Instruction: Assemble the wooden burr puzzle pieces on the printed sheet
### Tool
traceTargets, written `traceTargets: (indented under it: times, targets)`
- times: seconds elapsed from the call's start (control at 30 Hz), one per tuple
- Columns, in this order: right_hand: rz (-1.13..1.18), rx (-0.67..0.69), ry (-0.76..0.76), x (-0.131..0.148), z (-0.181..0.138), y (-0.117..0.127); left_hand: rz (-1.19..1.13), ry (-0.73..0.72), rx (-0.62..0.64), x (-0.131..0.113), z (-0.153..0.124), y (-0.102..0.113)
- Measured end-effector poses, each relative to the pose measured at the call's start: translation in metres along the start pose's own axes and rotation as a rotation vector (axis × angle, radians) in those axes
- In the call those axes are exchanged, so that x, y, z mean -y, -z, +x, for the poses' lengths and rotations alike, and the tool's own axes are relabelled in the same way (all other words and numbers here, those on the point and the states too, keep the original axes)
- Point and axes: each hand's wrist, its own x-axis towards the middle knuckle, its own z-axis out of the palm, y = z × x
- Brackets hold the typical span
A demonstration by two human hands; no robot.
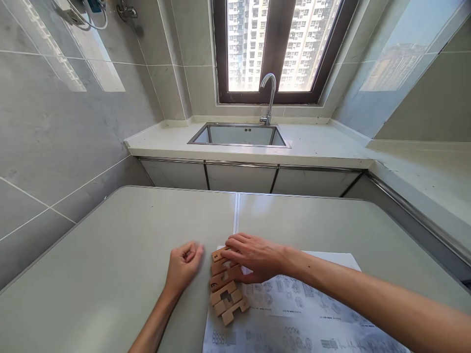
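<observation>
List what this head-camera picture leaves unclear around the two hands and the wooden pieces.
- Wooden pieces: upper ones partly covered by the right hand; their markings are too small to read.
- Printed sheet: cut off by the bottom edge, drawings too small.
- Left hand: curled and blurred, contents unclear.

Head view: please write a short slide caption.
Right hand rests on wooden puzzle pieces over a printed sheet; left hand beside them.
</observation>
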Motion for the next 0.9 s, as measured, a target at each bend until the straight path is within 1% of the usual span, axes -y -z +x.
traceTargets:
  times: [0.07, 0.13, 0.2, 0.3, 0.47, 0.63, 0.77, 0.9]
  targets:
    - [0.0, -0.005, -0.016, 0.0, -0.005, -0.001, 0.068, -0.068, 0.141, -0.004, -0.004, -0.004]
    - [-0.005, -0.011, -0.037, -0.001, -0.011, -0.002, 0.127, -0.13, 0.255, -0.006, -0.006, -0.007]
    - [-0.011, -0.015, -0.058, 0.0, -0.017, -0.003, 0.181, -0.184, 0.335, -0.006, -0.007, -0.008]
    - [-0.016, -0.018, -0.093, 0.002, -0.027, -0.002, 0.251, -0.248, 0.401, -0.004, -0.007, -0.009]
    - [-0.009, 0.002, -0.149, 0.009, -0.048, 0.002, 0.327, -0.325, 0.437, 0.002, -0.006, -0.011]
    - [0.042, 0.013, -0.248, 0.021, -0.082, 0.007, 0.367, -0.365, 0.432, 0.006, -0.007, -0.012]
    - [0.09, -0.037, -0.324, 0.038, -0.117, 0.009, 0.379, -0.376, 0.424, 0.007, -0.007, -0.012]
    - [0.155, -0.098, -0.403, 0.062, -0.155, 0.006, 0.372, -0.378, 0.419, 0.005, -0.006, -0.012]
